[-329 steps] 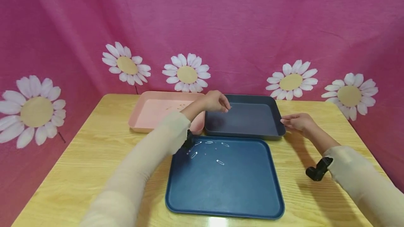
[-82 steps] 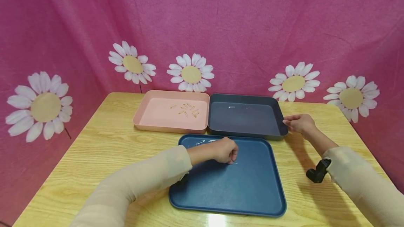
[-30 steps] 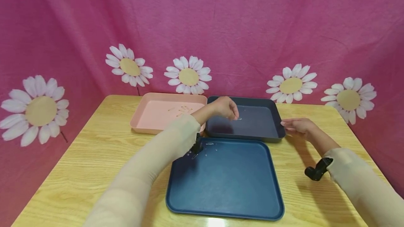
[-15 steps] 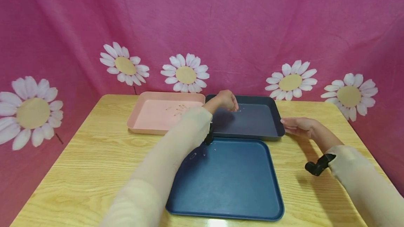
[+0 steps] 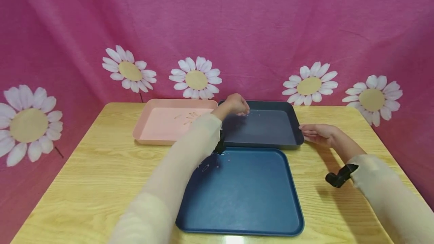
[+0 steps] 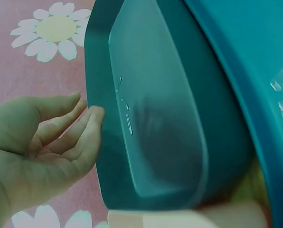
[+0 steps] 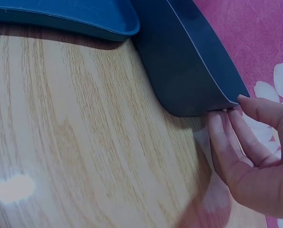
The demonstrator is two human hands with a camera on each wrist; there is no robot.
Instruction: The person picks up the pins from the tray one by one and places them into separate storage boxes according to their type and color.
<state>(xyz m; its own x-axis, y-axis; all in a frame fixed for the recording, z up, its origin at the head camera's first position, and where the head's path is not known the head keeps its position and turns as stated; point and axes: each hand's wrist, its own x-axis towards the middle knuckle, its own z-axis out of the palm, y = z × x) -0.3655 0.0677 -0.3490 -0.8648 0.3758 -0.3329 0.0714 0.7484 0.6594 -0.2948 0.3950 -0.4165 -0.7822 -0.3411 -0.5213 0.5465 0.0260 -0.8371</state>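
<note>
My left hand (image 5: 237,105) hovers over the left back part of the dark grey tray (image 5: 288,123). In the left wrist view its fingers are loosely bent with nothing between them. Near the far wall on the tray floor lie a silver safety pin (image 6: 128,124) and other small shiny pieces (image 6: 119,84). My right hand (image 5: 318,134) is at the tray's right end, fingers extended against the outer wall and thumb tip (image 7: 243,100) at the rim. More silver safety pins, such as one pin (image 5: 205,167), lie on the blue tray (image 5: 251,199), partly hidden by my left arm.
The pink tray (image 5: 152,123) stands left of the dark one, with several gold safety pins (image 5: 191,116) in it. Tiny beads or bits (image 5: 217,166) dot the blue tray. All trays sit on a wooden table (image 5: 112,176) before a pink flowered cloth (image 5: 251,29).
My left hand carried a safety pin from the blue tray into the dark grey tray, released it and drew slightly left. The right hand stays at the tray's end, its fingers a little straighter.
</note>
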